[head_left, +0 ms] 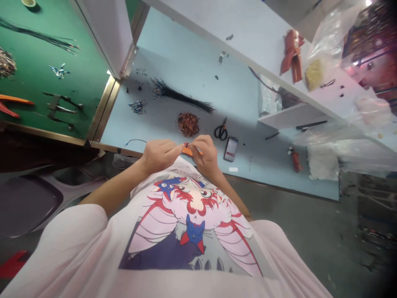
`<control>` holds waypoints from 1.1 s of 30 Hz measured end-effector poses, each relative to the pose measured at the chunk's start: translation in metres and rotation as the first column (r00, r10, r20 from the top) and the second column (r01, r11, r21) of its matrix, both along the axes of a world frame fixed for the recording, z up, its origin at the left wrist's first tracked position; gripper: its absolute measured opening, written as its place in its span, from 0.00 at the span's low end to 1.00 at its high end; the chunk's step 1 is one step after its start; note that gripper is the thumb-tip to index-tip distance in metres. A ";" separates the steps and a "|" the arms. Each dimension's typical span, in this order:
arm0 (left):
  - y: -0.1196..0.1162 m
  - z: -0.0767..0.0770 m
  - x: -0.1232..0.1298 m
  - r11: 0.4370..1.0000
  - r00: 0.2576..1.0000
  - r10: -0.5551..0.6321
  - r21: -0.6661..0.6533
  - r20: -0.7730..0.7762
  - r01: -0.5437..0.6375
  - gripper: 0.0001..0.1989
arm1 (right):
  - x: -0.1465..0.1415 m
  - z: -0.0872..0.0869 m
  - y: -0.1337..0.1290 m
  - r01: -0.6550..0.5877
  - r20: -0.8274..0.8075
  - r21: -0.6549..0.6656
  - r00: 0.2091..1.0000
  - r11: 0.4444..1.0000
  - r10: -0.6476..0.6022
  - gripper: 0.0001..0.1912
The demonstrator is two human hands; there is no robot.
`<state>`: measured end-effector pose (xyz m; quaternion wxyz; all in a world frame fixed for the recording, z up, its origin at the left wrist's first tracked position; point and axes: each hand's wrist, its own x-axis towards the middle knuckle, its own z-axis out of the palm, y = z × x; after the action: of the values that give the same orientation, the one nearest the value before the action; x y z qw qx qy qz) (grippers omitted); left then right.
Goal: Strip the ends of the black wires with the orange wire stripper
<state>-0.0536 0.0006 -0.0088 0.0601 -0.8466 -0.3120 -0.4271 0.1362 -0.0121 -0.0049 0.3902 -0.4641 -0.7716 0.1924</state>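
My left hand (161,155) is closed in a pinch at the table's front edge. A thin black wire (136,140) with a blue tip runs out to its left, apparently held in these fingers. My right hand (205,154) is also pinched, its fingertips meeting the left ones at a small dark reddish bit too small to name. Under the fingertips lies an orange tool (187,151), partly hidden by my right hand. Just beyond the hands is a pile of small copper-coloured pieces (188,124).
A bundle of black wires (186,99) and a cluster of blue-tipped pieces (137,107) lie farther back. Black scissors (221,131) and a phone (230,149) are at the right. A white shelf (235,37) overhangs the blue table; a metal-edged divider (104,109) borders its left side.
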 end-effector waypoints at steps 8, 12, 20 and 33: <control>-0.001 -0.005 -0.010 0.993 0.995 -0.096 -0.070 0.034 0.098 0.06 | 0.009 0.010 -0.009 -0.004 0.031 -0.055 1.000 0.998 0.006 0.05; 0.001 -0.002 -0.008 0.985 0.988 -0.141 -0.089 0.064 0.146 0.07 | 0.008 0.018 -0.011 0.026 0.046 -0.028 0.999 0.999 -0.025 0.05; 0.025 -0.003 -0.062 0.928 0.936 0.286 -0.302 0.206 -0.217 0.03 | 0.074 0.035 0.005 0.384 -0.304 0.110 0.891 0.917 -0.337 0.08; 0.015 -0.013 -0.029 0.976 0.998 0.052 -0.212 0.017 -0.048 0.04 | -0.007 0.018 0.009 0.006 0.178 -0.131 0.984 0.991 0.018 0.09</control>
<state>-0.0829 0.0153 -0.0213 -0.0230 -0.8352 -0.3774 -0.3995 0.1290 -0.0034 0.0130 0.2877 -0.5017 -0.7906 0.2012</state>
